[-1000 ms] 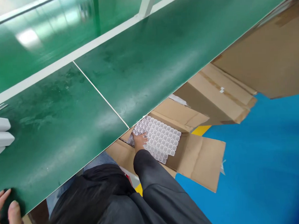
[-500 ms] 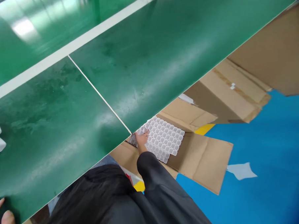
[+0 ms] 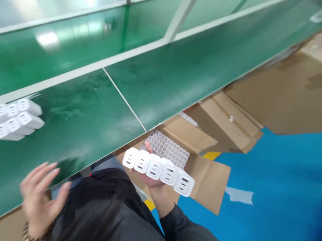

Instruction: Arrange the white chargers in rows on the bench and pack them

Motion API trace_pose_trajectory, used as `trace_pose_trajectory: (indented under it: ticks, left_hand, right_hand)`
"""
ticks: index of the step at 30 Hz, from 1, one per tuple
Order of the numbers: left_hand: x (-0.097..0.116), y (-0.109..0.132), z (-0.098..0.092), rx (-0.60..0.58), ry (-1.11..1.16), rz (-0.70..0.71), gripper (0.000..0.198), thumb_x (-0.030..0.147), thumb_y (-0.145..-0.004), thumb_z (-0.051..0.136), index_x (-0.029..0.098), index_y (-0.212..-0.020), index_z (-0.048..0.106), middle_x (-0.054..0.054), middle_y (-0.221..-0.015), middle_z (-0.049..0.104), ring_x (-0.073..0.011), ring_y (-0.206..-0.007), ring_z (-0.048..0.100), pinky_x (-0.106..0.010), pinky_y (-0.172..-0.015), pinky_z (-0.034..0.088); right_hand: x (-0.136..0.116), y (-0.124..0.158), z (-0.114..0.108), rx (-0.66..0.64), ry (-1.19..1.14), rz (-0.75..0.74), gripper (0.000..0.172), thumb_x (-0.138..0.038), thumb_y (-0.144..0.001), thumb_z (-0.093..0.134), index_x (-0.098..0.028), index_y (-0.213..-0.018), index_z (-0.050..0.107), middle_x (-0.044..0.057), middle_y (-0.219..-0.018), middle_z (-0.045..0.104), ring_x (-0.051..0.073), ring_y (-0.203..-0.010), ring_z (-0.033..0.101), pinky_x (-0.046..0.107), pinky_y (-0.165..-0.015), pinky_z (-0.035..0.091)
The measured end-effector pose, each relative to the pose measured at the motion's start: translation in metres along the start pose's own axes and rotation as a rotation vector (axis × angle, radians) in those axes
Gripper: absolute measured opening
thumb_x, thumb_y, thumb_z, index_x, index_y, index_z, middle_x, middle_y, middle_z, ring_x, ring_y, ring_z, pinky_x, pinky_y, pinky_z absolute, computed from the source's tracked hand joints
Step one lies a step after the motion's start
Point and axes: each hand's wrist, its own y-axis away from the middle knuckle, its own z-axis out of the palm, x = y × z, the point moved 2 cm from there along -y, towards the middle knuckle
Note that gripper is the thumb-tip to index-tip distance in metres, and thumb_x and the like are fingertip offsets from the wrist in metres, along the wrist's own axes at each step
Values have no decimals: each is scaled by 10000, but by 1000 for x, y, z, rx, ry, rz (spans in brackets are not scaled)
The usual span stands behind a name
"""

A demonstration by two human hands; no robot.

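Right hand (image 3: 152, 180) clamped on five white slotted blocks (image 3: 154, 169) in a row, over the open carton (image 3: 213, 180), and the left hand (image 3: 40, 200), spread wide, hovers well off to the carton's left

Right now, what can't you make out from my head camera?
- Right hand: head view, partly hidden by the row of white pieces it holds.
- White pieces on the bench: head view, cut off by the left edge.
- Open carton: head view, partly hidden by the green bench.
- Pale item at the far right: head view, blurred and cut off by the right edge.
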Motion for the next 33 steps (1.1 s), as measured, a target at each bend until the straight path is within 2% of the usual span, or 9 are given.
trace_pose_trajectory:
  ticks: [5, 10, 13, 15, 20, 25, 28, 31, 33]
  left_hand:
    - [28, -32, 8, -118, 160, 269, 727, 466, -808, 769, 290, -1422, 421, -143, -1376, 561, -341, -1328, 505, -533, -1055, 476]
    - [-4, -55, 1, -151, 151, 329, 590, 539, -888, 654, 206, -1347, 493, -109, -1197, 686, -233, -1062, 635, -366, -922, 548]
    - [-35, -54, -2, -150, 101, 270, 525, 602, -917, 566, 201, -1255, 583, -80, -1090, 723, -197, -922, 636, -304, -812, 549]
    - [-54, -54, -4, -223, 65, 202, 537, 631, -921, 533, 209, -1245, 606, -71, -1087, 724, -182, -909, 633, -276, -780, 536]
    - [-87, -60, -15, -419, -97, 61, 542, 627, -885, 600, 214, -1236, 601, -38, -1056, 712, -183, -934, 614, -263, -719, 489]
    - [-88, -63, -20, -555, -270, 32, 461, 562, -868, 671, 206, -1155, 607, -19, -900, 685, -193, -891, 604, -267, -613, 404]
    - [-88, -62, -18, -584, -320, 14, 442, 546, -876, 669, 195, -1138, 604, -36, -955, 679, -199, -912, 610, -266, -611, 378]
    - [-93, -60, -18, -576, -289, 18, 499, 584, -864, 663, 190, -1166, 611, -62, -1055, 681, -214, -963, 619, -285, -714, 421]
    - [-93, -59, -22, -497, -245, 33, 643, 659, -816, 670, 187, -1247, 597, -91, -1149, 678, -256, -1071, 608, -348, -875, 443]
  right_hand:
    - [35, -29, 111, -404, -162, 223, 612, -693, -727, 664, -398, -1262, 632, 4, -1207, 696, 265, -970, 675, 467, -794, 576]
    - [70, -50, 158, -483, -22, 255, 406, -534, -727, 767, -341, -1079, 708, -4, -1158, 714, 233, -1079, 647, 414, -927, 549]
    - [74, -64, 174, -583, 54, 292, 539, -595, -689, 781, -301, -1133, 701, 37, -1256, 693, 278, -1195, 614, 477, -1017, 510]
    - [68, -75, 182, -623, 139, 326, 583, -595, -693, 786, -293, -1181, 683, 54, -1305, 676, 302, -1218, 608, 528, -1020, 507]
    - [50, -101, 190, -463, 390, 310, 394, -452, -774, 770, -302, -1132, 703, 42, -1278, 698, 277, -1077, 696, 510, -904, 590]
    - [47, -105, 191, -400, 441, 246, 354, -402, -798, 771, -268, -1119, 706, 70, -1174, 746, 262, -1134, 684, 433, -895, 616]
    - [46, -105, 192, -400, 422, 251, 380, -439, -782, 780, -260, -1107, 699, 72, -1100, 767, 259, -1026, 731, 383, -803, 642]
    - [45, -106, 192, -401, 397, 235, 361, -458, -798, 751, -260, -1093, 689, 62, -1077, 770, 250, -960, 750, 347, -731, 649]
    - [44, -107, 191, -399, 395, 235, 351, -463, -805, 735, -267, -1092, 683, 53, -1067, 771, 246, -956, 751, 334, -709, 648]
